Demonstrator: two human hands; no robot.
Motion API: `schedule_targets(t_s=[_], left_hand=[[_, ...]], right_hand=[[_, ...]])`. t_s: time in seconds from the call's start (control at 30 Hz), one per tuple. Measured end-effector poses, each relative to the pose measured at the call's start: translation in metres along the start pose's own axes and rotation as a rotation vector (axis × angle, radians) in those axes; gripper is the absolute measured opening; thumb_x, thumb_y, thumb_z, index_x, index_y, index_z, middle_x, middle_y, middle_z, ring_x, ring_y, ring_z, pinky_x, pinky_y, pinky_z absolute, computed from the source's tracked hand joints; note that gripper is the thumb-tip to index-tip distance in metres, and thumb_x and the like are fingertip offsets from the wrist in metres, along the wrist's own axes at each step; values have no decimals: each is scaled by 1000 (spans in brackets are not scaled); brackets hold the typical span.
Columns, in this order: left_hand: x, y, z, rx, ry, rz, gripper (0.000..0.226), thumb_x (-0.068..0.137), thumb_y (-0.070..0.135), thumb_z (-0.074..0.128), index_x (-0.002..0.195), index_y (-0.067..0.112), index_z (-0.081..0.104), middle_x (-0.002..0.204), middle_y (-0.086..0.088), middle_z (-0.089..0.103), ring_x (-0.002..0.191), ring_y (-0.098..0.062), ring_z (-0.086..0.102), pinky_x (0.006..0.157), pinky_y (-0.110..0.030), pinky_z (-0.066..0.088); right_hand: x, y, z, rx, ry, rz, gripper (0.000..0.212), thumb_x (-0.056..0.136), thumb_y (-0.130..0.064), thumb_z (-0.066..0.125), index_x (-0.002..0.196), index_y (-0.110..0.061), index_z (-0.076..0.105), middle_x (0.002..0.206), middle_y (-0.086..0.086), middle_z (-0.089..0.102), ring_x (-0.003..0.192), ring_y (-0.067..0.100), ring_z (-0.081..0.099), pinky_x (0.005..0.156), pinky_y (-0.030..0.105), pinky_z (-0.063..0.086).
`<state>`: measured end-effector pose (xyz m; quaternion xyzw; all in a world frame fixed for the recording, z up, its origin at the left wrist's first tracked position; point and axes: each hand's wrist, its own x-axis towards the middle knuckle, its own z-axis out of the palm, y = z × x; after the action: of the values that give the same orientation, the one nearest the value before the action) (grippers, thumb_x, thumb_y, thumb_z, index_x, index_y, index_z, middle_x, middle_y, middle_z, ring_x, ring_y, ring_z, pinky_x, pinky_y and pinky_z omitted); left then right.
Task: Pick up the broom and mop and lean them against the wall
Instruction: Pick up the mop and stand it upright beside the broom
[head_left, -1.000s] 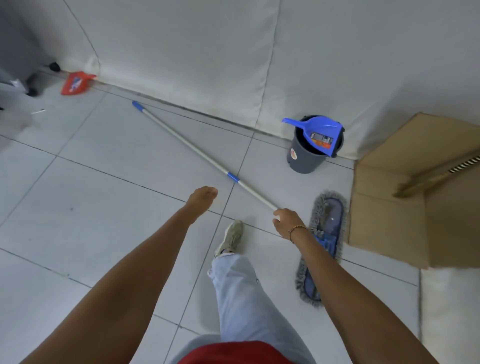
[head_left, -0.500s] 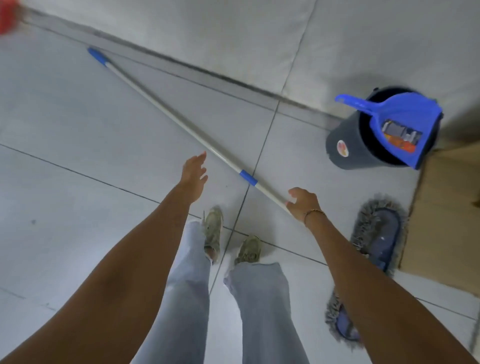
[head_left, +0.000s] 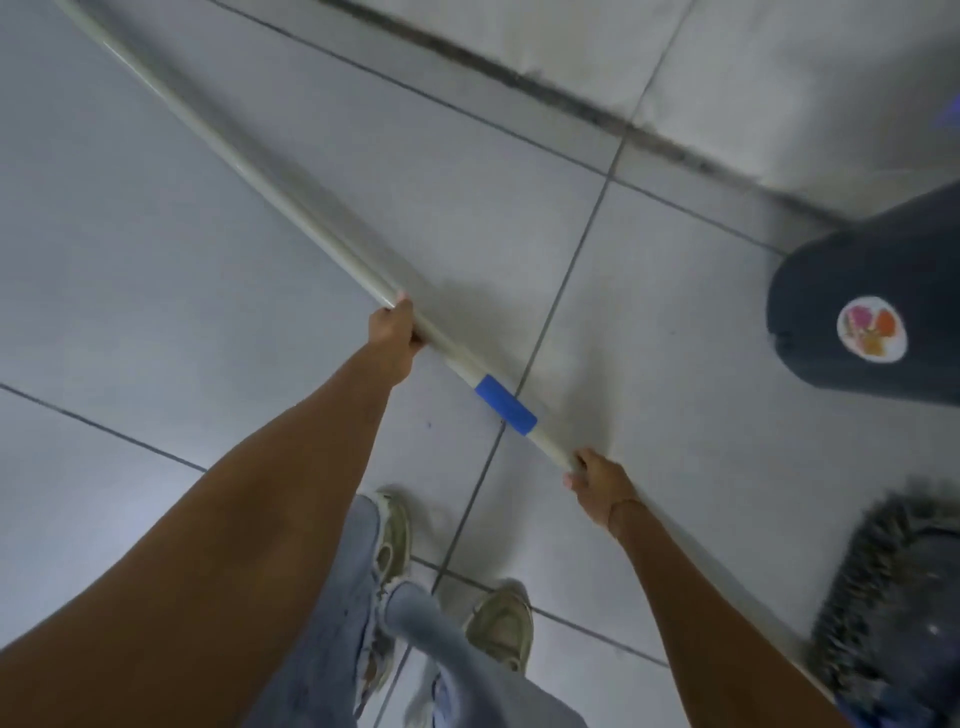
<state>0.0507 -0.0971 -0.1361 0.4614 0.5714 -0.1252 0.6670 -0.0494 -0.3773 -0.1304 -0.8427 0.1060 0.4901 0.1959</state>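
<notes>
The mop handle (head_left: 291, 208), a long pale pole with a blue band (head_left: 505, 404) partway along it, runs diagonally across the pale floor tiles (head_left: 156, 312) from the upper left corner of the view down toward the lower right. Both hands grip it. The left hand (head_left: 393, 331) holds the pole above the blue band, its fingers (head_left: 414, 340) curled under and around the shaft with the thumb lying along the top. The right hand (head_left: 597, 483) holds it just below the band, fingers closed around the pole, a thin bracelet (head_left: 621, 506) on that wrist. Whether the pole rests on the floor or is raised off it cannot be told from this angle, though a soft shadow lies on the tile just beyond it. The mop head (head_left: 893, 597), a flat pad with a dark shaggy fringe, lies on the floor at the lower right, partly cut off by the frame edge and blurred. Just beyond it, at the right edge, a dark grey bin (head_left: 872, 291) with a round colourful sticker (head_left: 871, 327) stands close to the wall. The white wall (head_left: 779, 62) meets the floor along a dark grimy seam across the top of the view. Below the hands, two feet in pale worn sneakers (head_left: 501, 631) and light blue jeans (head_left: 337, 623) stand on the tiles.
</notes>
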Motion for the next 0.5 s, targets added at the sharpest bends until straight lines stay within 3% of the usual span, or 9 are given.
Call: schedule_targets(t_s=[0.07,0.17,0.27,0.4,0.5], left_hand=[[-31,24,5,30,-15,38,41,99,28,42,127,-2,45,103,-11,59,98,-23,58,95,-40,52],[-91,64,8,-3,-117,136,25,99,17,43,116,-1,49,92,-6,64,89,-20,63,94,-40,51],[-190,121,17,-5,-202,290,15,96,9,49,109,3,51,93,-3,65,86,-16,65,86,-34,55],[-318,195,48,49,-372,436,8,92,5,55,99,8,54,87,-3,62,79,-15,64,91,-36,54],[-419,241,84,153,-512,557,10,90,5,58,98,10,54,83,-1,61,73,-12,64,78,-28,58]], right_hand=[[-23,-8,-20,19,21,-16,14,88,-14,56,99,-6,57,84,10,58,76,22,54,73,32,47],[-66,-18,-53,49,56,-47,1,88,-8,55,88,-8,54,79,7,54,73,18,50,66,26,41],[-131,-35,-96,85,115,-62,6,87,-2,55,93,-1,56,79,10,52,74,19,48,67,25,38],[-212,-61,-156,110,216,-86,13,85,1,56,99,2,55,84,12,55,77,22,50,71,25,40],[-284,-76,-207,135,285,-73,19,84,-1,59,102,2,53,93,19,62,84,30,59,75,27,42]])
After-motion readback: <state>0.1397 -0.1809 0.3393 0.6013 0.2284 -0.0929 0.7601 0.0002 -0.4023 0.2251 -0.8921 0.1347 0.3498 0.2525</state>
